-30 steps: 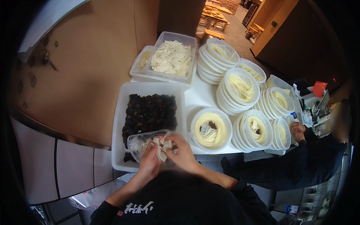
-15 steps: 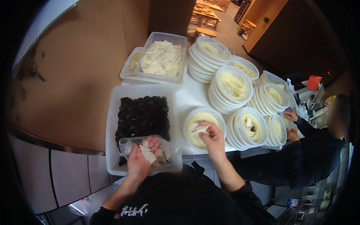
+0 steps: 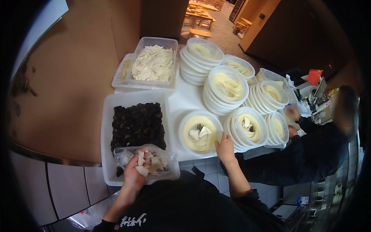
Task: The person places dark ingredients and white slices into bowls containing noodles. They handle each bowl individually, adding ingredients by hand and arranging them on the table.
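Note:
My left hand (image 3: 133,172) is partly curled around a few flat, off-white, angular pieces (image 3: 142,162). It is over a clear plastic bag (image 3: 158,149) of similar pieces, which lies on dark, lumpy food (image 3: 139,120) in a large white bin (image 3: 172,135). In front of me on the right stands a round white bowl of pale noodles (image 3: 190,141). Two flat pieces (image 3: 199,133) and a small dark lump (image 3: 199,126) rest on those noodles. At that bowl's right rim, my right hand (image 3: 226,149) has its thumb and fingers closed on the edge.
Stacked noodle bowls (image 3: 226,91) fill the right side of the white table (image 3: 181,94). A tub (image 3: 152,63) heaped with flat pieces stands at the far left. To the right, a co-worker (image 3: 317,150) in dark clothing reaches toward the bowls. A brown wall (image 3: 73,77) borders the left.
My right hand has let go of flat pieces, now on the noodles, and moved right to the bowl's rim. My left hand's fingers have curled in more. The view has shifted slightly.

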Available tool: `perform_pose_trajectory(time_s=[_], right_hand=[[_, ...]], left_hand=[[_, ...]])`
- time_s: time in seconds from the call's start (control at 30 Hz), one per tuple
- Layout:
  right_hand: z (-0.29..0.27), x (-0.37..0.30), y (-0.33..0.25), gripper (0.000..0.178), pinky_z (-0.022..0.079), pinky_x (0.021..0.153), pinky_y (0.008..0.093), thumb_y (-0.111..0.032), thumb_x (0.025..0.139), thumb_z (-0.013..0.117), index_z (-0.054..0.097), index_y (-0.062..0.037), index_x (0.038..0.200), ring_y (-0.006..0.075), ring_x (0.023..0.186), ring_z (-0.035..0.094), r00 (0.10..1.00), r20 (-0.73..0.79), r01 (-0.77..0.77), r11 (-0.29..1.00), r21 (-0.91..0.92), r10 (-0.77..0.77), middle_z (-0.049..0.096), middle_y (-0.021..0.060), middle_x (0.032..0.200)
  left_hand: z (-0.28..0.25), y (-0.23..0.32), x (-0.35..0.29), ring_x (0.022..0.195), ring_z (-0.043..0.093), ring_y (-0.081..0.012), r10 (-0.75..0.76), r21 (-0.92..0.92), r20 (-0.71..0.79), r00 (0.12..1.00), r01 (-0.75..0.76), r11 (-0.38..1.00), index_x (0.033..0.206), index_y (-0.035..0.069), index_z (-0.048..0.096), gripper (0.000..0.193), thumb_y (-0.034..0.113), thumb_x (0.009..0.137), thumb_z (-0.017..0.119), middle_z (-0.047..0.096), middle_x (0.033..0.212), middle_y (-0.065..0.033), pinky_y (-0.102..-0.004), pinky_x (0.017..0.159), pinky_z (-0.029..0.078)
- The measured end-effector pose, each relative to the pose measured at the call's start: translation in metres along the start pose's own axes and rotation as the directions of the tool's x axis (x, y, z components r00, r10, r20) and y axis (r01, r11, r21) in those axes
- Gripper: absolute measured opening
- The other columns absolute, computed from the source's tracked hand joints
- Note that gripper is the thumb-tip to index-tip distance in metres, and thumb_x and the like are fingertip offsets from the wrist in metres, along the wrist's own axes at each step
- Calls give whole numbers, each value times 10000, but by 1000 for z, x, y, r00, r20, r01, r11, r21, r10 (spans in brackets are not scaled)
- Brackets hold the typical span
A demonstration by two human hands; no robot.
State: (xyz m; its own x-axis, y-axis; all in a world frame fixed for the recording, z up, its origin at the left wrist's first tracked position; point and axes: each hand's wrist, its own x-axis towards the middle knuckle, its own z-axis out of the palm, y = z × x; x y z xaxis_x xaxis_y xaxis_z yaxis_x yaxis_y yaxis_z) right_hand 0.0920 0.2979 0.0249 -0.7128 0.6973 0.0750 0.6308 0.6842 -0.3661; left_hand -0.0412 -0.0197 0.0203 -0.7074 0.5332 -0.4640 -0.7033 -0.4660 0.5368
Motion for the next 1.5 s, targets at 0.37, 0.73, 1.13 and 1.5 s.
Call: perform_pose_trajectory(time_s=[0.37, 0.73, 1.13, 1.5], right_hand=[[-35, 8, 9, 146, 442, 407, 243, -68, 756, 583, 487, 9, 836, 123, 492, 514, 977, 123, -206, 637, 743, 173, 522, 58, 679], [-163, -12, 92, 114, 365, 434, 206, -65, 771, 560, 498, -32, 860, 92, 477, 474, 847, -203, -82, 499, 863, 491, 535, 26, 648], [-128, 12, 140, 135, 439, 422, 241, -63, 777, 571, 483, 10, 850, 141, 451, 511, 829, -71, -231, 454, 860, 555, 545, 82, 664], [-102, 5, 170, 316, 434, 656, 267, -284, 872, 544, 605, -13, 1022, 137, 742, 547, 795, -271, -174, 632, 755, 543, 594, 39, 820]], left_hand=[[33, 23, -12, 833, 509, -129, 91, 70, 0, 996, -91, 993, 1102, 16, 532, 302, 240, 917, 454, 581, 948, -78, -232, 655, 410], [158, -1, 58, 943, 507, -109, -70, 397, 345, 936, -78, 915, 1160, 39, 554, 398, 329, 911, 443, 575, 1089, -47, -252, 776, 375], [139, -38, 127, 1032, 495, -346, -238, 716, 583, 777, -629, -302, 1038, -1, 545, 307, 182, 793, 560, 556, 1092, -156, -404, 893, 409], [138, -59, 167, 930, 575, -369, -140, 655, 317, 938, -323, -683, 1136, -36, 442, 383, 81, 782, 532, 525, 1100, -240, -436, 807, 474]])
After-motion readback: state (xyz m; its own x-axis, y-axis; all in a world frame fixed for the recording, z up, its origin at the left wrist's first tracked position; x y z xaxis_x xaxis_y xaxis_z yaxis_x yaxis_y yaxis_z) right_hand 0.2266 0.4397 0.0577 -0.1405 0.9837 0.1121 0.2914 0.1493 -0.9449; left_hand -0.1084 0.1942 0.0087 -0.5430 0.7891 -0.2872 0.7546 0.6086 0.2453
